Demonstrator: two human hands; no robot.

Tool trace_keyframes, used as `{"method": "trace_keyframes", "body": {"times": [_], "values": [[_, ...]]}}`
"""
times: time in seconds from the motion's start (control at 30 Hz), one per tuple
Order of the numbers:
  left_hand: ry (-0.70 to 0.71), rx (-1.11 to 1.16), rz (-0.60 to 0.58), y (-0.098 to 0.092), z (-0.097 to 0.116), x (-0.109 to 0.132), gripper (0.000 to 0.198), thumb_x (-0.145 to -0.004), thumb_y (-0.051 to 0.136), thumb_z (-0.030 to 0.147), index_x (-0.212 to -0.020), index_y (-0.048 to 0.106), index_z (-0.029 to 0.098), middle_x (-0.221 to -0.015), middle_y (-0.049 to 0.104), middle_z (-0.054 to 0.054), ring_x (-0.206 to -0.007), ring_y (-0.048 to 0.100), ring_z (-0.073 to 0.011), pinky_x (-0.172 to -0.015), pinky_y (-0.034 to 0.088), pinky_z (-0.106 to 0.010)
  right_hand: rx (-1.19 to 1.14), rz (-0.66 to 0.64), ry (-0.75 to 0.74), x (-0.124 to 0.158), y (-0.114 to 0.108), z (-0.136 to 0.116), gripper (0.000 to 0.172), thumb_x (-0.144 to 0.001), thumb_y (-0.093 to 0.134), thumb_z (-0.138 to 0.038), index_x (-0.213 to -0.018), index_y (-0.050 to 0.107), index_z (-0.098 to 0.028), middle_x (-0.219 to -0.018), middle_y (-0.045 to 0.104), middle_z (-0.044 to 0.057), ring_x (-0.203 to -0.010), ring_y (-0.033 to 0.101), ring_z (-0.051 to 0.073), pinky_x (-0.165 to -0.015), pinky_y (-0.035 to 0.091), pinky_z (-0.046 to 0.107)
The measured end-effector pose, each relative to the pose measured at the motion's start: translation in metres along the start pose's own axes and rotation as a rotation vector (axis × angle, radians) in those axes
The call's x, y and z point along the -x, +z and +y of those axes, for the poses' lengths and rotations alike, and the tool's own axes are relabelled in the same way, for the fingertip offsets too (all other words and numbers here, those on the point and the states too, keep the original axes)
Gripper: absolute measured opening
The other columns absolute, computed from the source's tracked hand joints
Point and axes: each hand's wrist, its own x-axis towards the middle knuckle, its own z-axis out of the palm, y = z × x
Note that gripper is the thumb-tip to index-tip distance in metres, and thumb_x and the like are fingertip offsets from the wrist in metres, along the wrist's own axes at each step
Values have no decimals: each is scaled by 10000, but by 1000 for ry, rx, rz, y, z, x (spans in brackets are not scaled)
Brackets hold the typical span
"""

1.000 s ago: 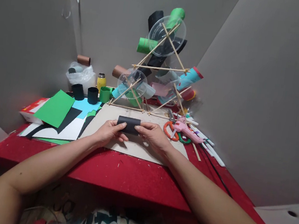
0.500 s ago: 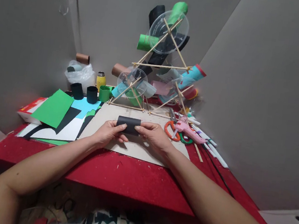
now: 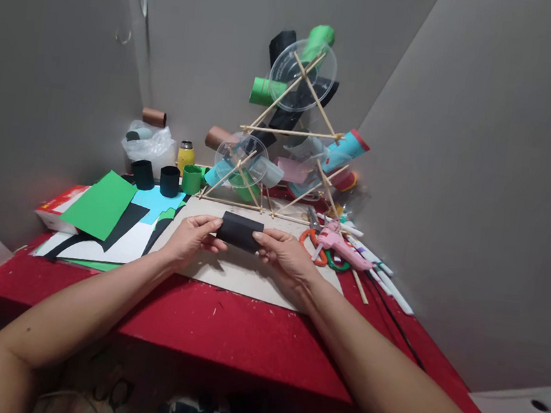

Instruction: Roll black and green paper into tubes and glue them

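Between my hands is a black paper tube (image 3: 240, 231), held sideways above a pale cardboard sheet (image 3: 241, 279). My left hand (image 3: 194, 237) pinches its left end between thumb and fingers. At the right end, my right hand (image 3: 280, 250) grips it the same way, thumb on the near face. The tube slopes slightly down to the right. Behind it stands a frame of wooden sticks (image 3: 294, 133) carrying clear plastic discs (image 3: 296, 78) with coloured paper tubes around them.
On the left lie a green sheet (image 3: 99, 205), black and white paper and a red-white box (image 3: 56, 213). Short black tubes (image 3: 169, 182), a green one (image 3: 191, 179) and a yellow bottle (image 3: 186, 155) stand behind. A pink glue gun (image 3: 344, 245), scissors (image 3: 311, 248) and white sticks (image 3: 396, 288) lie right.
The black tube has tilted, its right end now lower, and my left hand has shifted to its outer end. My head view has moved slightly.
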Motion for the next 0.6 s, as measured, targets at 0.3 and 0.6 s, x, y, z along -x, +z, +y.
{"method": "trace_keyframes", "body": {"times": [0.3, 0.6], "values": [[131, 47, 134, -9, 12, 0, 228, -804, 691, 325, -908, 671, 122, -831, 727, -69, -525, 642, -87, -488, 475, -176, -168, -47, -39, 6, -8, -14, 378, -536, 889, -336, -702, 578, -200, -563, 458, -83, -436, 356, 41, -427, 292, 182], [109, 39, 82, -5, 8, 4, 279, -757, 724, 363, -887, 685, 119, -839, 740, -97, -520, 652, -116, -496, 490, -205, -198, -113, -77, 16, -9, -14, 388, -531, 871, -412, -694, 564, -240, -558, 384, -78, -449, 231, 64, -419, 240, 200]]}}
